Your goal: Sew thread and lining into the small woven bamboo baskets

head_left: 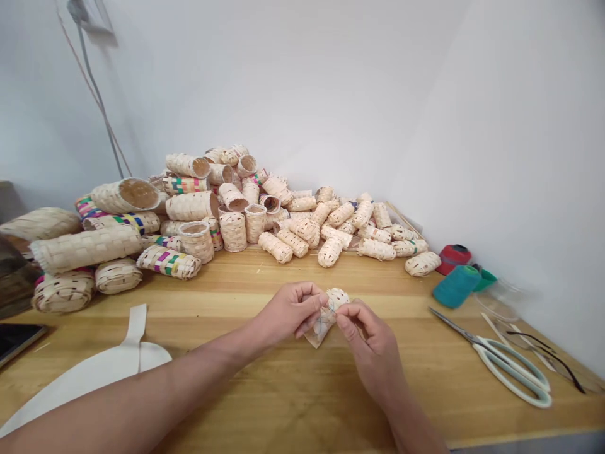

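Observation:
A small woven tube (338, 295) of pale strips lies on the wooden table between my hands, partly hidden by the fingers. Blue thread (332, 309) runs over it and up to my fingertips. My left hand (299, 309) is closed in a pinch at the thread, over the tube's left side. From the right, thumb and forefinger of my right hand (366, 328) pinch the thread close by. Whether a needle is on it is too small to tell.
A big heap of woven tubes (191, 207) stretches along the wall. At right are scissors (501, 362), teal thread (456, 285), red thread (454, 257) and eyeglasses (551, 353). A white flat piece (101, 378) and a phone (19, 340) lie at left.

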### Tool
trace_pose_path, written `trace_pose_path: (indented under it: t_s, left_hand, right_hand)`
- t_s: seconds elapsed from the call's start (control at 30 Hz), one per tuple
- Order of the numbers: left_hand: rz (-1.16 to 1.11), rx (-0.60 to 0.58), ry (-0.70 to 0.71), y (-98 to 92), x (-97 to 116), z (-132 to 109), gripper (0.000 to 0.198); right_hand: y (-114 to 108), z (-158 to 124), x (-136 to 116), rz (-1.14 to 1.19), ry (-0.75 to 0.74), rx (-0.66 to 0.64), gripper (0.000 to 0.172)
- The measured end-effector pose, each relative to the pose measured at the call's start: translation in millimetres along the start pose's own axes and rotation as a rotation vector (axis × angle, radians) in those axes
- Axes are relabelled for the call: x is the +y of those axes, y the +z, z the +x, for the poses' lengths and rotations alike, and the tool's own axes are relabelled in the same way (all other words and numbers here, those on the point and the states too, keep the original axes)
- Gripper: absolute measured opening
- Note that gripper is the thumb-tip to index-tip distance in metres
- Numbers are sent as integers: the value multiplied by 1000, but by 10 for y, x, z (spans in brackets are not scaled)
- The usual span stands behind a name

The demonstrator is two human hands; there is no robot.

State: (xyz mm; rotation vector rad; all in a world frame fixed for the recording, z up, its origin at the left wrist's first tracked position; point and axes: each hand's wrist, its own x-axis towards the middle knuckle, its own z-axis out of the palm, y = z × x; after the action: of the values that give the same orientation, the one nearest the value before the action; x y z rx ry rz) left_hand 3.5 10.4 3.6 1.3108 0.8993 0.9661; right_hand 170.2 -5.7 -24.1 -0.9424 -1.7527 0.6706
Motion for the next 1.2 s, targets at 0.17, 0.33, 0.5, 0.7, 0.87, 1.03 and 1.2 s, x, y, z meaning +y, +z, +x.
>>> trace_pose_path:
  t_s: [0.17,0.33,0.5,0.7,0.87,1.03,1.2]
  left_hand:
    - [-43,-3,-41,-4,2,-9,30]
    - [-113,-18,-19,-2,9,-7,29]
    - [-18,-36,-15,10,8,-11,33]
    - [39,6,-23,-7,-22,-7,36]
    - [12,112,-10,-38,-11,21,34]
    - [36,55,-41,-32,-8,8,35]
    - [41,23,-33,-4,-5,-14,35]
  right_hand:
    - [-2,5,-6,-8,30,9,18]
    - [2,10,-9,2,70,70,18]
    - [3,16,-11,-21,78,112,16]
    - [13,9,-19,-92,1,92,15]
    - [-4,9,-7,-157,53,155,17]
    - [-13,11,13,9,157,268,21]
    - [14,1,-11,241,166,86,21]
